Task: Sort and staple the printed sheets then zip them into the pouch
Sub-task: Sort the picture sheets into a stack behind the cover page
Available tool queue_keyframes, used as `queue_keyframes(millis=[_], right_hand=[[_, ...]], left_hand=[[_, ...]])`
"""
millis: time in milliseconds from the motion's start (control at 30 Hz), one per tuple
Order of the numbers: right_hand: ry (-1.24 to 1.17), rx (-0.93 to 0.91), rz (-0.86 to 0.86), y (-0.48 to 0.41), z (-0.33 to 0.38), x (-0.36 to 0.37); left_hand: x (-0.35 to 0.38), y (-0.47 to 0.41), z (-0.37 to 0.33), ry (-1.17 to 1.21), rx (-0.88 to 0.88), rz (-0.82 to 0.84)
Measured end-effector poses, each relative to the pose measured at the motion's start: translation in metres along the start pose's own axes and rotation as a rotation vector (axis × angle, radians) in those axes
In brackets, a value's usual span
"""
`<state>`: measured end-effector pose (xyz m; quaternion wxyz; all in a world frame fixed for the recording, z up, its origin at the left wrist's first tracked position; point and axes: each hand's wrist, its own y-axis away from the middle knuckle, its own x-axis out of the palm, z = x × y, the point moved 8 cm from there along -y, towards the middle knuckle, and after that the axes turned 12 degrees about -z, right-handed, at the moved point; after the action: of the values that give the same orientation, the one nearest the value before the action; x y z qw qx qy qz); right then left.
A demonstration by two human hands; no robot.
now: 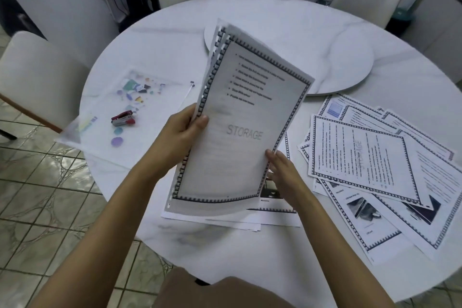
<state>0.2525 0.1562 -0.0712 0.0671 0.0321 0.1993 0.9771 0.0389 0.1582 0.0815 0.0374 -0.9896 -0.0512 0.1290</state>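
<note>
A stack of printed sheets [246, 117] with a black patterned border and a grey "STORAGE" watermark stands upright above the table's middle. My left hand [183, 127] grips its left edge, thumb on the front page. My right hand [282, 172] holds the lower right edge with its fingers behind the sheets. More printed sheets [375, 170] lie fanned out on the right. A few sheets [275, 217] lie flat beneath the held stack. A clear zip pouch [130, 107] with coloured stickers lies at the left, and a red stapler [123, 119] rests on it.
The round white marble table [225, 252] carries a raised white turntable [345, 62] at its back. White chairs [32, 70] stand at the left and behind. Tiled floor [50, 207] lies to the left below the table edge.
</note>
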Motion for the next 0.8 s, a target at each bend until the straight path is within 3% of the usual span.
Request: queue_keyframes(millis=[233,600,800], right_hand=[[-0.112,0.011,-0.001,0.002,0.012,-0.002],[0.214,-0.102,-0.114,0.001,0.009,-0.027],[0.383,-0.070,-0.199,-0.001,-0.008,-0.053]], left_hand=[[-0.011,-0.006,0.020,0.040,-0.110,-0.080],[-0.018,0.006,0.116,-0.105,-0.449,-0.128],[-0.042,0.021,0.160,-0.348,-0.544,-0.192]])
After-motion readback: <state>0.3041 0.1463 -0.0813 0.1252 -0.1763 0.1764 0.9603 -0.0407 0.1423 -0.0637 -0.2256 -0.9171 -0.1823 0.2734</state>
